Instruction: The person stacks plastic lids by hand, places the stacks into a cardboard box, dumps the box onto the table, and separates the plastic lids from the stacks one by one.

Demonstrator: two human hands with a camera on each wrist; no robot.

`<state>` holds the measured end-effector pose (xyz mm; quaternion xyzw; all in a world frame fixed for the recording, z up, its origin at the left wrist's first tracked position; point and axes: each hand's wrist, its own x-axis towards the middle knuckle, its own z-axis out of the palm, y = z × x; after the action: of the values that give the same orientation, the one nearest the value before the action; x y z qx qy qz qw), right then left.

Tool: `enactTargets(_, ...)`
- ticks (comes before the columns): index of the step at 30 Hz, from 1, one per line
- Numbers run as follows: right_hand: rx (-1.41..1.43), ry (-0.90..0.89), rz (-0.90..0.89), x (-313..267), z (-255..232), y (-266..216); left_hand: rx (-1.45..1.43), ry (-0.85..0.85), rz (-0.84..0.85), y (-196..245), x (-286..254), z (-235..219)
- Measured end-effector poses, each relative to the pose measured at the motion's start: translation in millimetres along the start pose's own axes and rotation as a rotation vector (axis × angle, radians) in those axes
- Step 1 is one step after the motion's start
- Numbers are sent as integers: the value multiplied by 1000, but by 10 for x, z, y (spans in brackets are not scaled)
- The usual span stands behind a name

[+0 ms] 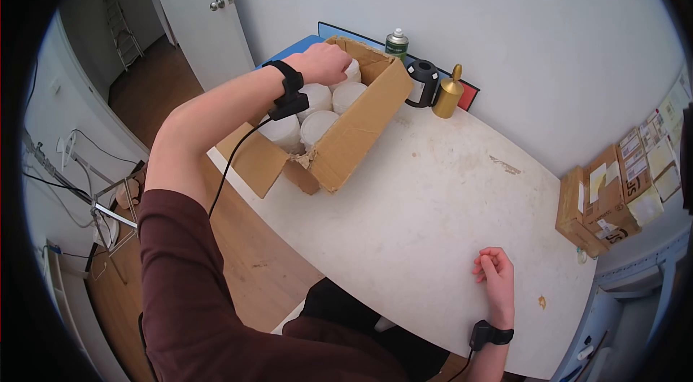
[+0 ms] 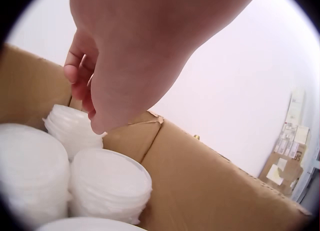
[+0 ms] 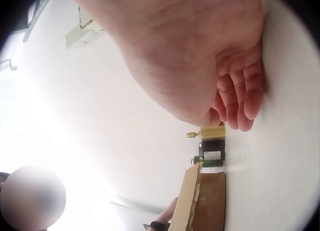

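My left hand [image 1: 323, 64] reaches over the far end of an open cardboard box [image 1: 364, 133]. Several white round tubs or stacked lids in clear plastic wrap fill the box. In the left wrist view, the loosely bent fingers of the left hand [image 2: 135, 66] point down, and the thumb tip overlaps the edge of the farthest wrapped stack [image 2: 75, 128]. A nearer wrapped stack [image 2: 110, 181] stands below. My right hand [image 1: 497, 271] rests on the white table [image 1: 404, 237], its fingers loosely curled with nothing in them; its palm faces the camera in the right wrist view.
Behind the box stand a green spray can [image 1: 396, 44], a black holder [image 1: 422, 83] and a gold pointed canister [image 1: 448, 97] along the wall. Cardboard cartons [image 1: 599, 194] sit at the table's right end. A box flap [image 1: 251, 159] hangs past the table's left edge.
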<state>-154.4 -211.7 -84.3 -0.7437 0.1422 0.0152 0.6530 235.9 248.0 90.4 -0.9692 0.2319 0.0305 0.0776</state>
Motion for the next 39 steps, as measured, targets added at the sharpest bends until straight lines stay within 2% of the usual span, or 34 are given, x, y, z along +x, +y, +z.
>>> enactTargets(2,4,1,-1,-4,-2,1,71,210,71,-195,77,43)
enactTargets(5,15,2,-3,-1,-2,-17,126,131,53,-276,138,63)
enactTargets(9,19,10,15,-17,6,-34,147,128,74,-275,185,111)
enactTargets(14,15,17,11,-26,4,-55,161,230,150,-322,203,147)
enactTargets(18,23,4,8,-15,8,-44,95,259,141,-324,143,127)
enactTargets(20,22,7,12,-18,10,-43,141,274,83,-292,158,127)
enactTargets(21,19,7,11,-16,10,-40,141,276,84,-278,151,134)
enactTargets(23,15,8,6,-5,4,-27,195,388,97,-268,153,164)
enactTargets(26,21,-3,-14,8,-3,-21,286,412,134,-249,204,198)
enactTargets(30,12,13,-8,-35,48,-78,247,446,156,-273,209,153)
enactTargets(33,0,25,-2,-51,65,-103,173,433,95,-239,32,-36)
enactTargets(35,-4,24,10,-57,74,-113,114,504,83,-128,-291,-239)
enactTargets(37,-12,43,11,-56,84,-116,116,461,80,-88,-575,-379)
enactTargets(39,-8,27,10,-49,71,-88,116,413,77,-120,-787,-314)
